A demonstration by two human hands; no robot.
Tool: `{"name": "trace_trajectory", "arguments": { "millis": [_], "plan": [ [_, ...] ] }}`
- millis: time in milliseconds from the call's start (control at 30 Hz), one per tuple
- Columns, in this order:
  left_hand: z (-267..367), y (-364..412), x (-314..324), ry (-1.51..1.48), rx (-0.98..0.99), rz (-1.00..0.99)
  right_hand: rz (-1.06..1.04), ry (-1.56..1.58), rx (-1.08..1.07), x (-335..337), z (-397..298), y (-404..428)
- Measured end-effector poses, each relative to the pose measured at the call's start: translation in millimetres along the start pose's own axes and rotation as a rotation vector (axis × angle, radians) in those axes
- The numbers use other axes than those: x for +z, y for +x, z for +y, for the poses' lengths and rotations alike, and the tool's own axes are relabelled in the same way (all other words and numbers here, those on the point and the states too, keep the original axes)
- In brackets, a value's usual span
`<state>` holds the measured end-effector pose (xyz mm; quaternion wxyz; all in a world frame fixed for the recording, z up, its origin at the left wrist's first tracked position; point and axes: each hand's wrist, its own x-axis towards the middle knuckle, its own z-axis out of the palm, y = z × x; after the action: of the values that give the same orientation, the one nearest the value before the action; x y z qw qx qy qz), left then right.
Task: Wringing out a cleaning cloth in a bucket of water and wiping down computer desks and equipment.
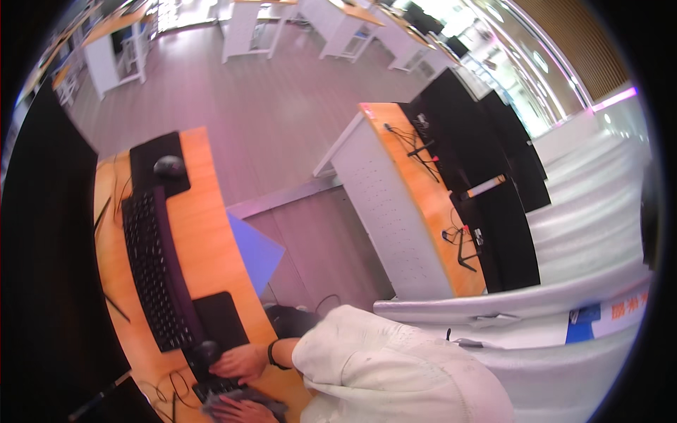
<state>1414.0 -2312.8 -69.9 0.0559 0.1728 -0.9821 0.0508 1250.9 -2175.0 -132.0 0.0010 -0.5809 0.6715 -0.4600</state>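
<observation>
My left hand (244,411) lies on a crumpled grey cloth (275,408) at the bottom of the view, at the near end of a wooden desk (209,211). Part of a black keyboard (203,391) shows beside the cloth; the rest is covered. Just above it, my right hand (243,364), with a black band at the wrist, reaches across the desk. Its fingertips meet the side of a black computer mouse (206,351); whether they grip it is unclear. A black mouse pad (222,317) lies next to that hand.
A long black keyboard (156,269) with a wrist rest runs along the desk. Farther off, another mouse (169,166) sits on its pad. Dark monitors (47,222) stand behind, with loose cables (177,383) below. Across the aisle, another desk (407,164) holds several monitors (486,238).
</observation>
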Motion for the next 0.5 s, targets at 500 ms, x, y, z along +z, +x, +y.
{"name": "trace_trajectory", "arguments": {
  "millis": [500],
  "plan": [
    [-110, -231, -6, -0.203, -1.199, -0.154, -0.423, -0.252, 0.094, 9, -15, 46]
  ]
}}
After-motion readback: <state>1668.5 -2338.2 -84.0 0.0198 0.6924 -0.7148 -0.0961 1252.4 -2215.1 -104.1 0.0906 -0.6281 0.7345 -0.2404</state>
